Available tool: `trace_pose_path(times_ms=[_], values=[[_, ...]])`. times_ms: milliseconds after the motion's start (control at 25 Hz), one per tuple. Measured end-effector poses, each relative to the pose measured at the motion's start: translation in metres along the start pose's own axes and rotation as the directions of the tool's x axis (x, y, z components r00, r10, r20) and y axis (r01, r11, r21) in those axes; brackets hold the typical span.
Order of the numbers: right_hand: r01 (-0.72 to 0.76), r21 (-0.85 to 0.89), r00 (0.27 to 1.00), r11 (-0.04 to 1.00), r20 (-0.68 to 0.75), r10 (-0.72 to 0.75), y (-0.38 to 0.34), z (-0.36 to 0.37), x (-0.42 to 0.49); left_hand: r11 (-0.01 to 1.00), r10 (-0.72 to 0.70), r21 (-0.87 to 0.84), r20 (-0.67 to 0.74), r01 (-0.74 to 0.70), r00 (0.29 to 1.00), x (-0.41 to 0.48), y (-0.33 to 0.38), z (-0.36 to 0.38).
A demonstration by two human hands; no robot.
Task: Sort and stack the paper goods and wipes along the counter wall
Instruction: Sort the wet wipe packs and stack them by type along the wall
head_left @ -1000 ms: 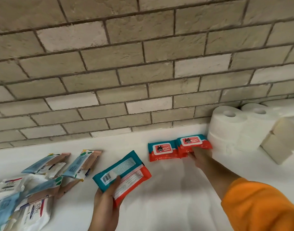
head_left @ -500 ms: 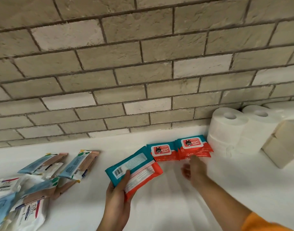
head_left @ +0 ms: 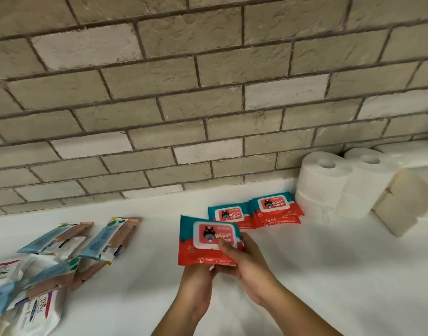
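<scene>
- Since the earlier frame, the wipes pack [head_left: 208, 241] has been turned over: its barcode side faced up before, and its printed red-and-teal front with the white lid label faces up now.
- Right hand [head_left: 244, 260] has left the packs lying by the wall and has come to the wipes pack. Its thumb presses on the lid label and its fingers curl under the right edge, so it pinches the pack.
- Left hand [head_left: 198, 275] grips the lower edge of the same pack from below, fingers curled beneath it.
- Wipes pack position: held above the desk [head_left: 329, 275], tilted slightly, just in front of the matching packs [head_left: 228, 215] and apart from them.
- Matching packs: they lie flat on the desk near the brick wall [head_left: 208, 93], side by side and overlapping. The right one [head_left: 276, 206] rests on a further pack, of which only the lower edge shows.
- Toilet paper rolls [head_left: 322, 175]: they stand upright in stacks of two against the wall, just right of the matching packs.
- Beige paper bundles [head_left: 406, 197]: they sit to the right of the rolls and touch them.
- Blue-and-brown packs [head_left: 111, 236]: they lie scattered at the left of the desk, well apart from the red packs.
- White Dove pack [head_left: 36, 314]: it lies at the lower left corner, partly under other packs.
</scene>
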State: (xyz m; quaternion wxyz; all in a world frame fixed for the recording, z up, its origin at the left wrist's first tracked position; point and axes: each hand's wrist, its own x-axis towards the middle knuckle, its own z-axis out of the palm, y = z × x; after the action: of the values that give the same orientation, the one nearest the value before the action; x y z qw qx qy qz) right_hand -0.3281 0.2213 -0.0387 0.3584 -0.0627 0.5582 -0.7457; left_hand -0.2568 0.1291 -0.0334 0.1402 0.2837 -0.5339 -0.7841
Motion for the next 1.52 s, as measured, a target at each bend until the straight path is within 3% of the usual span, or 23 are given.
trace_pose_path(times_ms=[160,240,400,600,720,840,920,1000,1160,1360,1440,1520], values=[[0.164,0.053,0.982,0.985,-0.105,-0.157,-0.012,-0.002,0.001,0.924,-0.054,-0.382,-0.11,0.008,0.992,0.007,0.002,-0.009],[0.193,0.038,0.975,0.98,-0.121,-0.188,-0.014,-0.007,0.003,0.903,-0.055,-0.429,-0.116,0.0,0.992,0.01,0.009,-0.016],[0.203,0.083,0.976,0.976,-0.1,-0.194,-0.014,-0.011,0.005,0.975,0.075,-0.199,-0.128,-0.099,0.989,0.02,0.017,-0.021],[0.182,0.01,0.971,0.983,-0.162,-0.178,-0.009,-0.019,0.028,0.984,0.02,-0.172,-0.172,-0.05,0.985,0.045,0.005,-0.018],[0.132,-0.292,0.957,0.947,-0.213,-0.199,-0.015,-0.032,0.067,0.995,-0.019,-0.099,-0.196,0.0,0.98,0.077,-0.007,-0.013],[0.021,-0.682,0.931,0.731,-0.253,-0.263,-0.023,-0.046,0.113,0.989,-0.015,0.139,-0.225,0.047,0.974,0.121,-0.018,-0.006],[-0.094,-0.848,0.927,0.521,-0.266,-0.266,-0.028,-0.05,0.134,0.936,0.018,0.348,-0.213,0.058,0.977,0.143,-0.02,0.002],[-0.128,-0.915,0.923,0.382,-0.252,-0.292,-0.03,-0.053,0.148,0.868,0.07,0.494,-0.197,0.037,0.978,0.153,-0.015,0.01],[-0.132,-0.902,0.928,0.41,-0.258,-0.268,-0.029,-0.066,0.162,0.8,0.122,0.599,-0.121,-0.026,0.985,0.161,-0.013,0.011],[-0.081,-0.921,0.917,0.381,-0.22,-0.334,-0.019,-0.089,0.156,0.59,0.165,0.806,-0.066,-0.045,0.984,0.16,-0.019,-0.003],[-0.125,-0.925,0.85,0.36,-0.287,-0.442,-0.013,-0.102,0.148,0.533,0.165,0.845,-0.065,-0.034,0.984,0.158,-0.022,-0.006],[-0.229,-0.907,0.756,0.354,-0.395,-0.523,-0.01,-0.116,0.14,0.461,0.138,0.883,0.024,-0.085,0.99,0.16,-0.028,-0.009]])
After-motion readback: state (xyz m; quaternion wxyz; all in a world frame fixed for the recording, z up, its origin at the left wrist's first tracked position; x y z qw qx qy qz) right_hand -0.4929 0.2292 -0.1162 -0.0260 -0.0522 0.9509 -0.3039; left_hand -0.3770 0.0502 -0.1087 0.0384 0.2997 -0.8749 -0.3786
